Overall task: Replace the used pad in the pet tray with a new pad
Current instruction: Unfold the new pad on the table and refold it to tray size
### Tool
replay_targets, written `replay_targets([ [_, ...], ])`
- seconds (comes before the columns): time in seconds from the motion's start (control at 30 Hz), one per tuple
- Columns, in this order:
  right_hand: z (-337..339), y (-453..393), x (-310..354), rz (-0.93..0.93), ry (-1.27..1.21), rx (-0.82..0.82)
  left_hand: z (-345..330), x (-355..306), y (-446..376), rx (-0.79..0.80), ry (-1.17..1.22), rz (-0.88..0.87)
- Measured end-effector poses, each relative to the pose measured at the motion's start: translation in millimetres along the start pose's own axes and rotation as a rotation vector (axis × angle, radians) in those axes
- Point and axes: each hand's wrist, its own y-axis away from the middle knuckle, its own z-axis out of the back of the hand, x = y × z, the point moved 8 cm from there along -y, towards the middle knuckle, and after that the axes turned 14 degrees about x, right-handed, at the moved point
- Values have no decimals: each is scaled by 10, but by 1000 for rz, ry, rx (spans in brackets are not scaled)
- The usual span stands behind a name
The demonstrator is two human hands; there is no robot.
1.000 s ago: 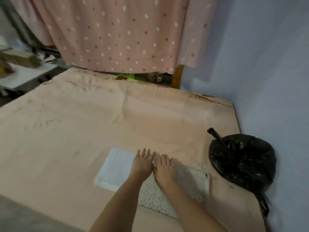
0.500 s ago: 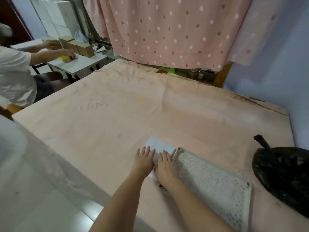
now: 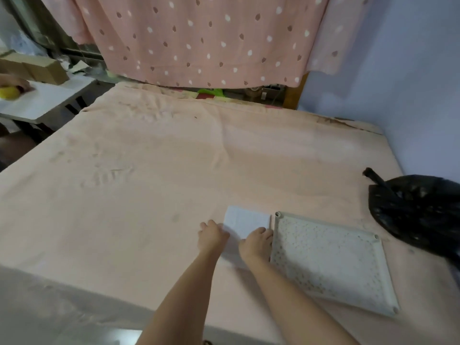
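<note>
Gripping the folded new pad (image 3: 245, 220) at its near corners, my left hand (image 3: 211, 236) and right hand (image 3: 256, 242) curl round it to unfold it; it lies on the bed (image 3: 149, 183), just beside the perforated pet tray (image 3: 331, 262).

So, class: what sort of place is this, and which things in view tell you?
Probably a bedroom at home: a wide bed under a peach sheet, a dotted pink curtain behind it, and a pet tray lying on the sheet.

folded white pad (image 3: 245, 220) (flat), just beside perforated grey tray (image 3: 331, 263)
</note>
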Motion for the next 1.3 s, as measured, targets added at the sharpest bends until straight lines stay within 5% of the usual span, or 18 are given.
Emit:
replay_targets([
  [0.3,-38,-137,-59,-115,-289,107,-138,-84,-227,318,445,-32],
  [0.5,78,-95,-37,-35,-376,144,190,-84,118,347,798,-153],
  [0.63,79,91,115,215,-884,295,518,134,478,257,988,-221],
  [0.77,-163,418,502,352,-1219,770,747,474,892,168,1202,-275],
  [1.07,-655,991,1290,561,-1004,967,1015,1526,1534,-178,1295,-190],
  [1.3,-1139,1384,1688,584,-936,999,1229,2282,1789,-263,1328,-119],
])
